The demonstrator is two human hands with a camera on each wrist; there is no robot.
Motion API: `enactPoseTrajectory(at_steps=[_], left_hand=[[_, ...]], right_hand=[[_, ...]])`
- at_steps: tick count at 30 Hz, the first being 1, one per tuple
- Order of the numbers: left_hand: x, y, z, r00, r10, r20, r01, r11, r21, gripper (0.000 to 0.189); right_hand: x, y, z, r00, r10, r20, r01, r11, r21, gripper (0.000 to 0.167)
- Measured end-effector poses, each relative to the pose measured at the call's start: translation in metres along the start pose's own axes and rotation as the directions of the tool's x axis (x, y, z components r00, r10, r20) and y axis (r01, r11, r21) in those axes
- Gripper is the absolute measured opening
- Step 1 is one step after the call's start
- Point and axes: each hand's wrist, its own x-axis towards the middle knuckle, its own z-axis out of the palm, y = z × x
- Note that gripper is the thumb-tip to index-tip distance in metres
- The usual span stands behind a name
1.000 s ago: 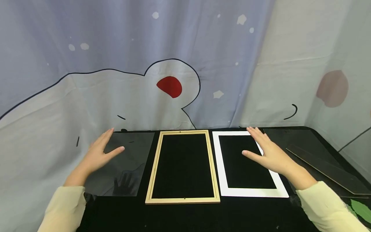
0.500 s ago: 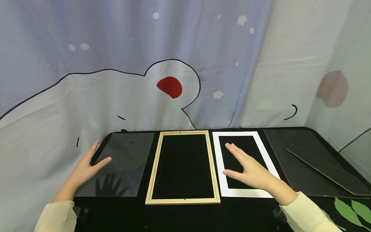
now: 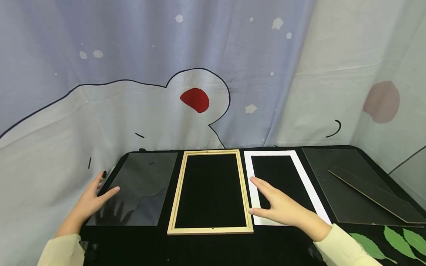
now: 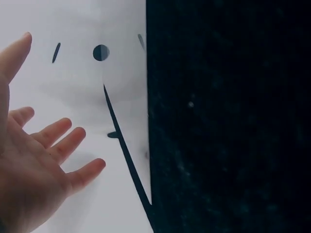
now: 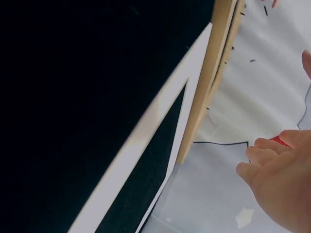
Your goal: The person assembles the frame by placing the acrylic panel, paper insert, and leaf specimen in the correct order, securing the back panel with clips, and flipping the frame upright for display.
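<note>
My left hand (image 3: 87, 205) is beside the left edge of a clear sheet (image 3: 143, 181) that mirrors it darkly. Its thumb and fingers are spread with nothing between them, as the left wrist view also shows of this hand (image 4: 39, 165). Over the white mat (image 3: 305, 181) hovers my right hand (image 3: 279, 203), fingers extended and thumb apart, fingertips near the mat's left border. A light wooden picture frame (image 3: 209, 231) lies flat between the sheet and the mat. In the right wrist view, the empty right hand (image 5: 286, 179) appears at the lower right.
On the far right lies a dark backing board (image 3: 319, 166) with a narrow stand flap (image 3: 372, 194) angled across it. Several green leaves (image 3: 396, 240) are at the front right. Black cloth (image 3: 199, 251) covers the table. A printed curtain (image 3: 149, 111) hangs behind.
Both hands have come lower and nearer the front. The left hand has shifted left to the sheet's edge; the right hand has moved left across the mat. The laid-out pieces have not moved.
</note>
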Motion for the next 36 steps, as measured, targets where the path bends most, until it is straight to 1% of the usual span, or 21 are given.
enactPoseTrajectory(at_steps=[3, 5, 11, 15, 22, 24, 27, 29, 33, 34, 36], left_hand=[[0.001, -0.005, -0.001, 1.0, -0.027, 0.013, 0.026, 1.0, 0.009, 0.097], [0.001, -0.008, -0.002, 0.998, -0.055, 0.026, 0.055, 0.998, 0.006, 0.097], [0.004, -0.014, -0.006, 0.987, -0.142, 0.077, 0.143, 0.99, -0.012, 0.101], [0.004, -0.018, -0.008, 0.981, -0.157, 0.111, 0.158, 0.987, -0.002, 0.103], [0.004, -0.023, -0.007, 0.968, -0.183, 0.172, 0.179, 0.983, 0.042, 0.106], [0.005, -0.025, -0.006, 0.969, -0.172, 0.179, 0.165, 0.985, 0.054, 0.107], [0.005, -0.028, -0.006, 0.966, -0.168, 0.194, 0.16, 0.985, 0.056, 0.108], [0.005, -0.03, -0.006, 0.961, -0.177, 0.211, 0.17, 0.984, 0.054, 0.108], [0.006, -0.032, -0.006, 0.943, -0.225, 0.245, 0.216, 0.974, 0.061, 0.109], [0.006, -0.033, -0.005, 0.941, -0.23, 0.249, 0.221, 0.973, 0.065, 0.109], [0.007, -0.033, -0.004, 0.943, -0.224, 0.246, 0.212, 0.974, 0.076, 0.108]], right_hand=[[0.0, 0.001, 0.005, 0.999, 0.007, 0.034, -0.007, 1.0, 0.018, 0.093], [0.0, 0.002, 0.008, 0.998, 0.013, 0.062, -0.015, 0.999, 0.033, 0.095], [-0.001, 0.003, 0.013, 0.993, 0.025, 0.114, -0.032, 0.998, 0.06, 0.098], [-0.001, 0.005, 0.016, 0.991, 0.02, 0.132, -0.028, 0.998, 0.054, 0.1], [-0.001, 0.007, 0.019, 0.98, 0.046, 0.194, -0.055, 0.998, 0.042, 0.105], [-0.001, 0.007, 0.02, 0.976, 0.048, 0.211, -0.058, 0.997, 0.044, 0.106], [-0.001, 0.008, 0.02, 0.972, 0.044, 0.229, -0.056, 0.997, 0.046, 0.107], [-0.001, 0.009, 0.02, 0.971, 0.04, 0.236, -0.054, 0.997, 0.05, 0.108], [-0.001, 0.009, 0.02, 0.97, 0.032, 0.242, -0.046, 0.998, 0.049, 0.109], [-0.001, 0.008, 0.02, 0.969, 0.032, 0.244, -0.045, 0.998, 0.049, 0.109], [-0.002, 0.008, 0.02, 0.969, 0.032, 0.246, -0.046, 0.998, 0.049, 0.11]])
